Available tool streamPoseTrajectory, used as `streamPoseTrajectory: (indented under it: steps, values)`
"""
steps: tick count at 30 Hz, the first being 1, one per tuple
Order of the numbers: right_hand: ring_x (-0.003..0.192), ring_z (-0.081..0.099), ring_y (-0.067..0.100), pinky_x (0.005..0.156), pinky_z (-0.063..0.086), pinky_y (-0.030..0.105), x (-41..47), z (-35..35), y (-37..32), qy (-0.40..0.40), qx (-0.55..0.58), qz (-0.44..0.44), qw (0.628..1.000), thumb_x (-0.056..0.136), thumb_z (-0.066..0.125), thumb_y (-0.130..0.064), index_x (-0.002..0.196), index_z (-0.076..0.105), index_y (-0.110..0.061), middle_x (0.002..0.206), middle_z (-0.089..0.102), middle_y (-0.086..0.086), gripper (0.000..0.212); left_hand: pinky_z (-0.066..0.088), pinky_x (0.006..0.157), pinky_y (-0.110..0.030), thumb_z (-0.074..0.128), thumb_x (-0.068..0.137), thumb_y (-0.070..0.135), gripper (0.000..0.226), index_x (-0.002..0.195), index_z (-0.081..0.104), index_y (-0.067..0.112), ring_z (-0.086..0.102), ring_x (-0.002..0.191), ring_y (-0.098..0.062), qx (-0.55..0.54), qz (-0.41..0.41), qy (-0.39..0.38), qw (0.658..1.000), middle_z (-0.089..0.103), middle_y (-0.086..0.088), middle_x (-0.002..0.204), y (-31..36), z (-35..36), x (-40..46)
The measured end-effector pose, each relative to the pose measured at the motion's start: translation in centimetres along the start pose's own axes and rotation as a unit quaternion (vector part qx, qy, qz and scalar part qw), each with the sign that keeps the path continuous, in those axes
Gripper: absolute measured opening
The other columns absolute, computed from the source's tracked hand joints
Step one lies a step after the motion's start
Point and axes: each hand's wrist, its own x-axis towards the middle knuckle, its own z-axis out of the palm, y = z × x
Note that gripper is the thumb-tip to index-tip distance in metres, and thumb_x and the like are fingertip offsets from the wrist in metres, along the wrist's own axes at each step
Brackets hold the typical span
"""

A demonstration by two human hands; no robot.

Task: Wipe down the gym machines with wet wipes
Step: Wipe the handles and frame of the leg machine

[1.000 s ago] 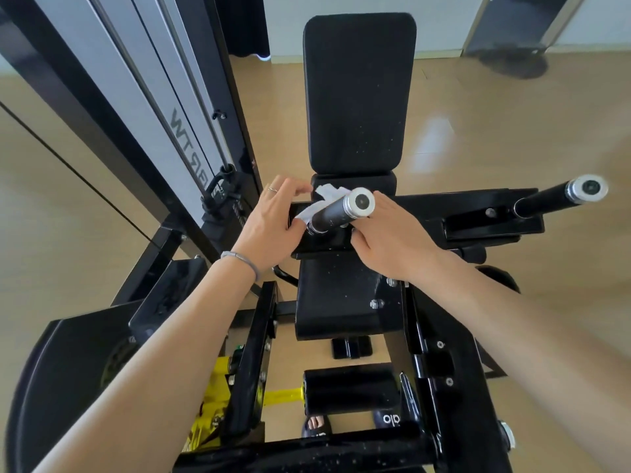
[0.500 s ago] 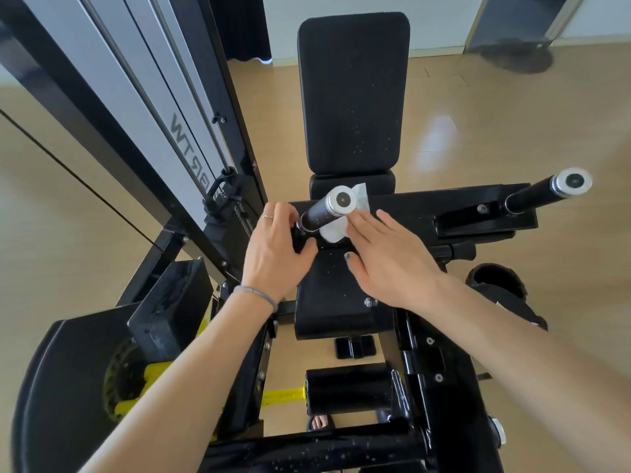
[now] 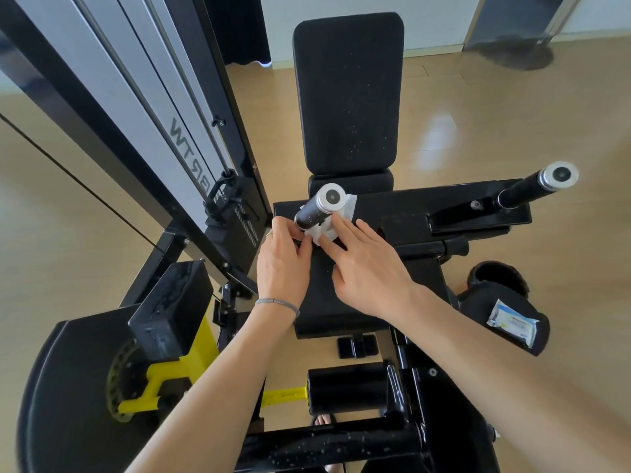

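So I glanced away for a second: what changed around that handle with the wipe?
The wipe went from behind the left handle to its base. The right hand now presses it with straight fingers; the left hand pinches its edge. The right handle stays untouched.

Gym: weight-stack machine (image 3: 191, 138), padded seat (image 3: 348, 93)

You stood on a light wooden floor (image 3: 512, 124) that caught a pale glare of light (image 3: 435, 138). Ahead of you ran a white wall (image 3: 437, 18) with a pale skirting board (image 3: 433, 51), a dark curtain (image 3: 239, 29) hanging at its left and a dark doorway (image 3: 512, 18) at its right.
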Motion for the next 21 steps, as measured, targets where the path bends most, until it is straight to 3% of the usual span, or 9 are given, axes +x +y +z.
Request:
streamPoseTrajectory:
  steps: [2, 5, 8, 11, 14, 17, 19, 21]
  values:
    - [0.149, 0.031, 0.033, 0.124, 0.02, 0.044, -0.1, 0.2, -0.5, 0.011, 0.028, 0.009, 1.0, 0.089, 0.059, -0.016, 0.147, 0.049, -0.011, 0.157, 0.037, 0.023, 0.06, 0.057, 0.067, -0.04, 0.063, 0.095, 0.02, 0.012, 0.095, 0.051, 0.019, 0.061, 0.076, -0.016, -0.028, -0.016, 0.001, 0.999, 0.061, 0.008, 0.083, -0.1, -0.1, 0.0]
    - [0.147, 0.036, 0.03, 0.123, 0.021, 0.042, -0.1, 0.3, -1.0, 0.028, 0.08, 0.025, 0.996, 0.088, 0.061, -0.013, 0.144, 0.05, -0.01, 0.155, 0.042, 0.018, 0.057, 0.056, 0.066, -0.037, 0.061, 0.095, 0.018, 0.01, 0.095, 0.051, 0.02, 0.06, 0.074, -0.016, -0.06, -0.025, 0.001, 0.998, 0.061, 0.008, 0.083, 0.3, -0.4, -0.1]
    - [0.129, 0.049, 0.021, 0.118, 0.032, 0.034, -0.6, 0.0, -1.6, 0.036, 0.18, 0.049, 0.982, 0.088, 0.064, -0.011, 0.134, 0.05, -0.012, 0.138, 0.056, 0.005, 0.049, 0.054, 0.066, -0.034, 0.057, 0.094, 0.013, 0.011, 0.098, 0.054, 0.022, 0.062, 0.074, -0.016, -0.098, -0.028, -0.022, 0.995, 0.062, 0.006, 0.083, 0.2, -1.0, -0.3]
    - [0.114, 0.05, 0.014, 0.101, 0.043, 0.03, -1.0, -0.1, -2.4, -0.006, 0.309, 0.076, 0.948, 0.087, 0.063, -0.008, 0.122, 0.052, -0.02, 0.122, 0.056, -0.008, 0.038, 0.058, 0.072, -0.034, 0.056, 0.094, 0.012, 0.016, 0.102, 0.059, 0.025, 0.069, 0.084, -0.019, -0.164, -0.102, -0.057, 0.979, 0.069, 0.001, 0.092, -0.1, -1.7, -0.3]
    - [0.115, 0.052, 0.011, 0.104, 0.042, 0.03, -1.0, 0.1, -2.7, -0.005, 0.36, 0.086, 0.929, 0.088, 0.061, -0.006, 0.113, 0.064, -0.021, 0.118, 0.059, -0.013, 0.03, 0.061, 0.073, -0.032, 0.055, 0.094, 0.007, 0.013, 0.1, 0.064, 0.015, 0.073, 0.078, -0.016, -0.246, -0.164, -0.075, 0.952, 0.072, -0.007, 0.09, 0.3, -2.6, -0.5]
    - [0.121, 0.053, 0.005, 0.106, 0.042, 0.024, -1.3, -0.7, -2.6, 0.012, 0.375, 0.126, 0.918, 0.091, 0.062, -0.009, 0.123, 0.068, -0.021, 0.125, 0.063, -0.011, 0.035, 0.062, 0.075, -0.033, 0.051, 0.094, 0.006, 0.013, 0.096, 0.063, 0.012, 0.068, 0.072, -0.012, -0.247, -0.15, -0.072, 0.955, 0.068, -0.003, 0.085, 0.5, -4.0, -0.3]
    - [0.116, 0.056, -0.002, 0.094, 0.045, 0.014, -1.7, -2.0, -2.5, 0.042, 0.422, 0.16, 0.891, 0.093, 0.063, -0.012, 0.12, 0.07, -0.024, 0.121, 0.066, -0.015, 0.031, 0.059, 0.072, -0.03, 0.05, 0.095, 0.006, 0.014, 0.094, 0.061, 0.013, 0.064, 0.068, -0.009, -0.25, -0.128, -0.05, 0.958, 0.064, -0.002, 0.084, 0.6, -5.1, 0.0]
    - [0.107, 0.061, -0.001, 0.085, 0.049, 0.012, -2.1, -3.6, -2.4, 0.086, 0.487, 0.176, 0.851, 0.094, 0.062, -0.011, 0.112, 0.071, -0.024, 0.112, 0.068, -0.015, 0.024, 0.055, 0.067, -0.026, 0.048, 0.095, 0.003, 0.017, 0.09, 0.06, 0.014, 0.061, 0.065, -0.008, -0.277, -0.107, -0.021, 0.955, 0.061, 0.003, 0.08, 1.2, -6.0, 0.2]
